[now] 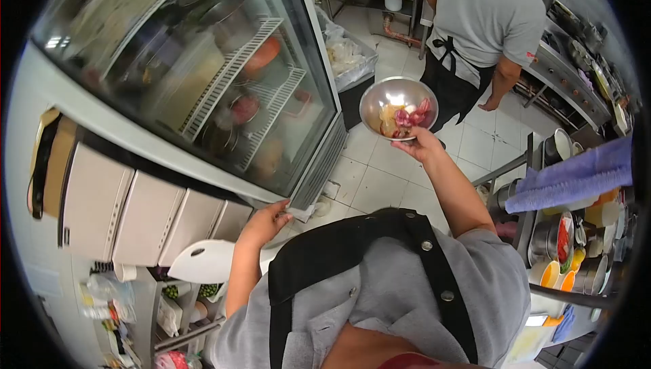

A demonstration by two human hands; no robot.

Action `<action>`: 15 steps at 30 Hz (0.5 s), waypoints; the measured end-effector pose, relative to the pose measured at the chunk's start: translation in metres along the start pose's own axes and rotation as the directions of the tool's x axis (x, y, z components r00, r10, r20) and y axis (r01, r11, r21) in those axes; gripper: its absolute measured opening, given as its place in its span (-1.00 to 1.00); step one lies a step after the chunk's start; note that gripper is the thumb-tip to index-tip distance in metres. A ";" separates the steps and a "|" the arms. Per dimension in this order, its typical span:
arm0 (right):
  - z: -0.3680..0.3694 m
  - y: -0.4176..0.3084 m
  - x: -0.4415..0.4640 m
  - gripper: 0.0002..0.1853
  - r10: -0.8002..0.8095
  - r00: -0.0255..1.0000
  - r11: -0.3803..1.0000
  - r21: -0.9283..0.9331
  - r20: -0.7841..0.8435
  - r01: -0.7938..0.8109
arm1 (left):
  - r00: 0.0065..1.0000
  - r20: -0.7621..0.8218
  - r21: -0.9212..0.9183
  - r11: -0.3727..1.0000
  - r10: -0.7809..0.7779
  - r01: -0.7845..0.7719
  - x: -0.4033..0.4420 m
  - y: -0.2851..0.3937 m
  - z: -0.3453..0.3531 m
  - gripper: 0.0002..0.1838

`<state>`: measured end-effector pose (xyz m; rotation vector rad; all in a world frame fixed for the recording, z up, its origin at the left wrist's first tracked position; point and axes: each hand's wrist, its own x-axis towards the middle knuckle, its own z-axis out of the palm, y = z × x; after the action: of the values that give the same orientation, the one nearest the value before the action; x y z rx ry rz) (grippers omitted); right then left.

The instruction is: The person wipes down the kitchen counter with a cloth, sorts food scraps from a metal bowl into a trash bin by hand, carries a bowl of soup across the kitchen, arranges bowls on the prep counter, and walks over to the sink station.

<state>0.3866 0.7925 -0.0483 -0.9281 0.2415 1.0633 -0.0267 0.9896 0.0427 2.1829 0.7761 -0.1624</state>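
A shiny metal bowl is held out in front, with chopped red onion and some yellowish pieces inside. My right hand grips its near rim, thumb over the edge. My left hand is at the lower edge of the glass-doored fridge, its fingers partly spread and touching the door's corner; nothing shows in it. Behind the glass are white wire shelves with bowls and containers.
A co-worker in a grey shirt and black apron stands just beyond the bowl. A crate of plastic bags sits past the fridge. Shelving at right carries pots and a purple towel. A white board is at lower left.
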 end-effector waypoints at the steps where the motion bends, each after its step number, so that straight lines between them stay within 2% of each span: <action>1: 0.012 -0.010 0.011 -0.50 -0.050 0.998 0.999 0.007 0.035 0.050 | 1.000 0.013 0.004 1.000 -0.003 0.003 0.014 0.008 -0.011 -0.50; 2: 0.028 -0.021 0.022 -0.52 -0.108 0.994 0.994 -0.013 0.033 0.108 | 0.999 -0.034 0.000 0.999 0.039 -0.039 0.026 0.025 -0.025 -0.51; 4: 0.030 -0.039 0.079 -0.51 -0.116 0.991 0.993 0.014 0.062 0.116 | 0.985 -0.121 -0.041 0.991 0.123 -0.129 0.049 0.055 -0.046 -0.53; 5: 0.037 -0.051 0.098 -0.49 -0.129 0.986 0.992 0.029 0.101 0.127 | 0.987 -0.111 -0.041 0.991 0.120 -0.126 0.062 0.068 -0.057 -0.53; 7: 0.053 -0.072 0.141 -0.45 -0.132 0.985 0.990 0.069 0.107 0.125 | 0.974 -0.120 0.074 0.980 0.190 -0.182 0.090 0.095 -0.077 -0.55; 8: 0.060 -0.083 0.166 -0.45 -0.157 0.976 0.987 0.071 0.154 0.147 | 0.970 -0.146 0.038 0.981 0.196 -0.193 0.105 0.109 -0.082 -0.56; 9: 0.068 -0.094 0.191 -0.45 -0.178 0.962 0.983 0.073 0.205 0.167 | 0.970 -0.155 0.036 0.982 0.189 -0.185 0.121 0.118 -0.087 -0.56; 11: 0.094 -0.117 0.232 -0.44 -0.132 0.966 0.991 0.051 0.221 0.124 | 0.976 -0.152 -0.036 0.986 0.155 -0.163 0.155 0.132 -0.098 -0.56; 12: 0.106 -0.127 0.246 -0.43 -0.152 0.966 0.988 0.025 0.209 0.150 | 0.981 -0.153 -0.156 0.977 0.120 -0.144 0.170 0.134 -0.099 -0.55; 13: 0.115 -0.138 0.260 -0.41 -0.171 0.966 0.985 0.000 0.196 0.175 | 0.983 -0.153 -0.154 0.980 0.105 -0.129 0.185 0.134 -0.102 -0.55; 15: 0.121 -0.155 0.307 -0.39 -0.112 0.971 0.994 0.031 0.211 0.108 | 0.994 -0.112 -0.223 0.975 0.000 -0.025 0.211 0.135 -0.108 -0.53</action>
<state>0.6384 1.0550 -0.0696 -0.7945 0.0227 1.0467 0.2072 1.1020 0.1281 1.9943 0.8023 0.0520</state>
